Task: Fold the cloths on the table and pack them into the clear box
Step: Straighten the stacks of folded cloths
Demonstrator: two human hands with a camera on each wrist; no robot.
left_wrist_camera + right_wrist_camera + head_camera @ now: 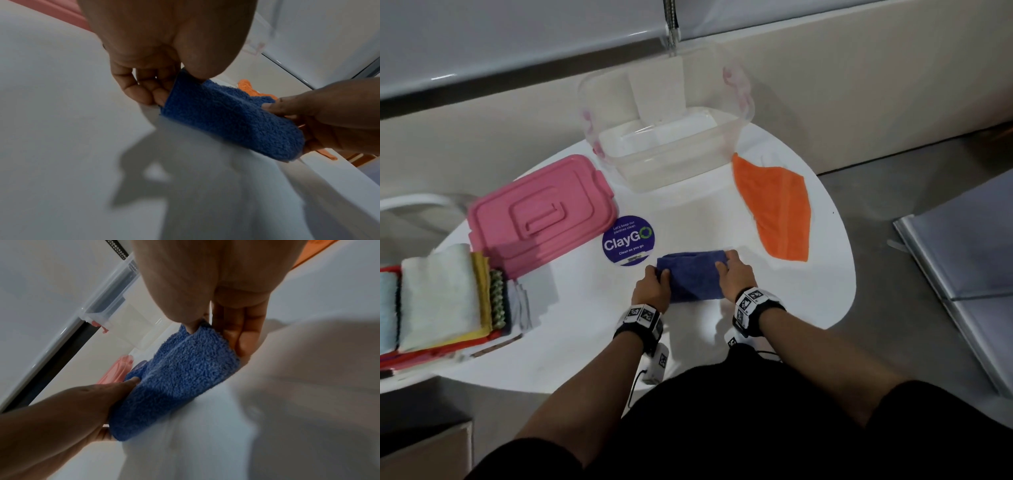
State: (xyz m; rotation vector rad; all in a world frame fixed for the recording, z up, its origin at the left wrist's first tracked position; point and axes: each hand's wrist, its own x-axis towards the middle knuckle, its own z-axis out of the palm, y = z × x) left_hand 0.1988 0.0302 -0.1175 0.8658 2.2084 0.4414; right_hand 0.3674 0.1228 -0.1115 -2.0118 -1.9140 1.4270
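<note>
A folded blue cloth (693,275) lies on the white table (571,308) just in front of me. My left hand (652,282) pinches its left end, thumb on top and fingers under the edge (144,91). My right hand (732,270) pinches the right end the same way, as the right wrist view shows (232,332). An orange cloth (779,212) lies spread flat at the right. The clear box (671,144) stands open at the back of the table; a white piece lies on its floor.
A pink lid (537,212) lies left of the box, with a round purple sticker (628,240) beside it. A red tray (448,346) of folded cloths sits at the left edge. The table's rounded edge and the grey floor (893,240) are to the right.
</note>
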